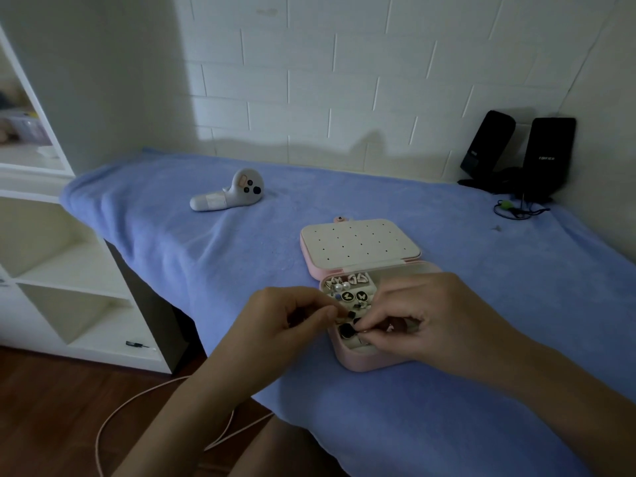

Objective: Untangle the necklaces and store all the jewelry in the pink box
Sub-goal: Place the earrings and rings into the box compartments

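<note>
Pink box lies open near the front edge of the desk, its perforated cream lid folded back toward the far wall. That leaves the compartments clear for a person's two hands. The left hand and right hand meet over the near-left compartments, fingers curled tight and tips pinching at a dark jewelry piece. They appear to be seating it in its slot, though the item is too small to identify. Earrings, some with pearls, already sit in the far-left compartments. No necklace chain can be made out.

A blue towel covers the desk, probably to keep small items from rolling. A white handheld controller lies at the far left, and two black speakers stand at the far right against the white brick wall. White shelving and a wooden floor are on the left.
</note>
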